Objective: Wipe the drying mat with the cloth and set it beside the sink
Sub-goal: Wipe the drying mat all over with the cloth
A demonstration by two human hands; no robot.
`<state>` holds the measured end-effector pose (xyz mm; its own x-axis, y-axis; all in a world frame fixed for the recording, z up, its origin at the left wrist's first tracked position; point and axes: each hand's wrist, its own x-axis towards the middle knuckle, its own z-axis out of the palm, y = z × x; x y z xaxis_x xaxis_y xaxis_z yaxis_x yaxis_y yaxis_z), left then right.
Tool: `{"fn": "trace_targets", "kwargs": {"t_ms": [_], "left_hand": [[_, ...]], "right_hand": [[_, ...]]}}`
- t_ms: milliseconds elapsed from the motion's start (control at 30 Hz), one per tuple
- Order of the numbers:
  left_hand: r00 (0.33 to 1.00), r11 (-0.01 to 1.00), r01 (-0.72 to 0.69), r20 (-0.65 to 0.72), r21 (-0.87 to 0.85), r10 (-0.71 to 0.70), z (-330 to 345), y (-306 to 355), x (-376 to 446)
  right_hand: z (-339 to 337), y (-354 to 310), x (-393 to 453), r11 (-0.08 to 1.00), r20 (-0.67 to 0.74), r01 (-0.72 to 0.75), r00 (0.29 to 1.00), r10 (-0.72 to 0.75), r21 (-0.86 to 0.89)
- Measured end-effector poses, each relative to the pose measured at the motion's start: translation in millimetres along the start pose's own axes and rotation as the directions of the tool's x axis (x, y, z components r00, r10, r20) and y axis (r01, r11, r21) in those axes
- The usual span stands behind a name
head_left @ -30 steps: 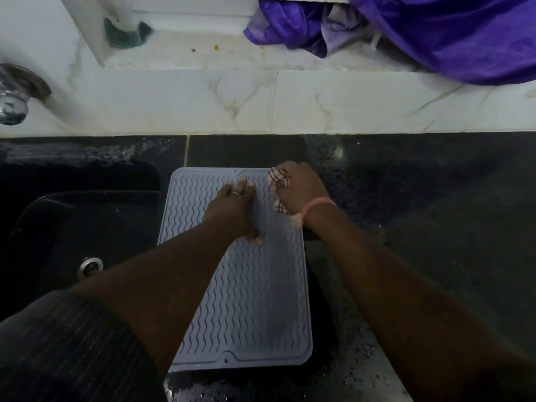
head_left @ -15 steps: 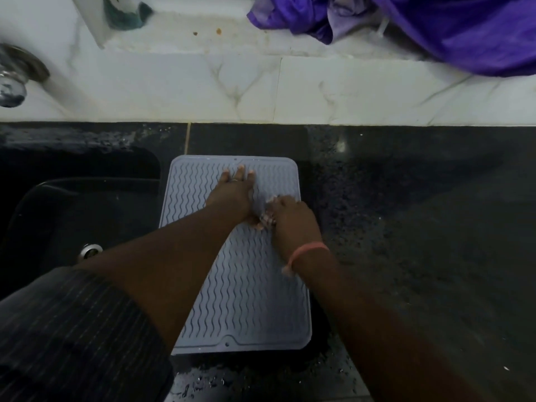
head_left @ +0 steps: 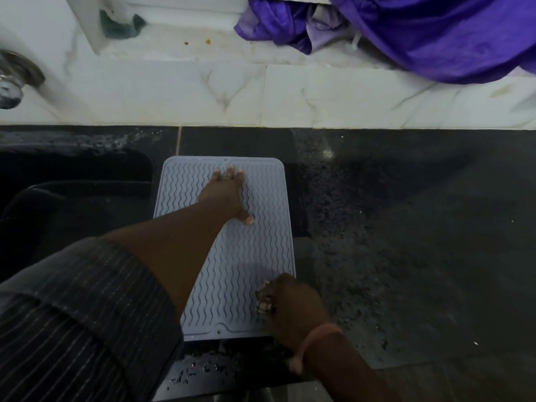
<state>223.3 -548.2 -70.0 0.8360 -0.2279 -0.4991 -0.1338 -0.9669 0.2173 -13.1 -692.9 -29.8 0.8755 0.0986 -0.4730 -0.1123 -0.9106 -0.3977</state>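
Observation:
A grey drying mat (head_left: 261,242) with wavy ridges lies flat on the black counter, just right of the sink (head_left: 72,204). My left hand (head_left: 227,195) presses flat on the mat's far half, fingers straight. My right hand (head_left: 290,306) grips a bunched checked cloth (head_left: 264,304) at the mat's near right corner. Only a small bit of the cloth shows under the fingers.
A black counter (head_left: 406,242) speckled with water drops stretches to the right. A tap (head_left: 13,82) juts out at the far left. White marble wall tiles (head_left: 319,97) run behind, with purple fabric (head_left: 435,33) heaped on the ledge above.
My right hand has dragged the cloth from the mat's far right corner down its right side to the near corner. My left hand stays pressed on the mat.

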Motion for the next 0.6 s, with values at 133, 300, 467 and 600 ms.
{"fn": "trace_targets", "kwargs": {"t_ms": [133, 300, 467, 600], "left_hand": [[0.974, 0.997, -0.019, -0.225, -0.078, 0.001, 19.0, 6.6, -33.0], [0.974, 0.992, -0.020, -0.226, -0.123, -0.008, 44.7, 9.3, -108.5], [0.993, 0.990, 0.105, -0.039, -0.096, -0.109, 66.7, 5.2, -157.5], [0.988, 0.981, 0.152, 0.033, -0.117, -0.149, 81.4, 9.8, -166.1]], "right_hand": [[-48.8, -2.6, 14.8, 0.782, 0.139, -0.184, 0.982, 0.125, 0.596], [-100.6, 10.0, 74.2, 0.572, -0.023, -0.138, 0.964, 0.264, 0.808], [-117.7, 15.9, 167.3, 0.738, -0.379, -0.002, 0.857, 0.349, 0.675], [-113.7, 7.6, 203.8, 0.893, -0.696, 0.180, 0.695, 0.182, 0.412]]}}
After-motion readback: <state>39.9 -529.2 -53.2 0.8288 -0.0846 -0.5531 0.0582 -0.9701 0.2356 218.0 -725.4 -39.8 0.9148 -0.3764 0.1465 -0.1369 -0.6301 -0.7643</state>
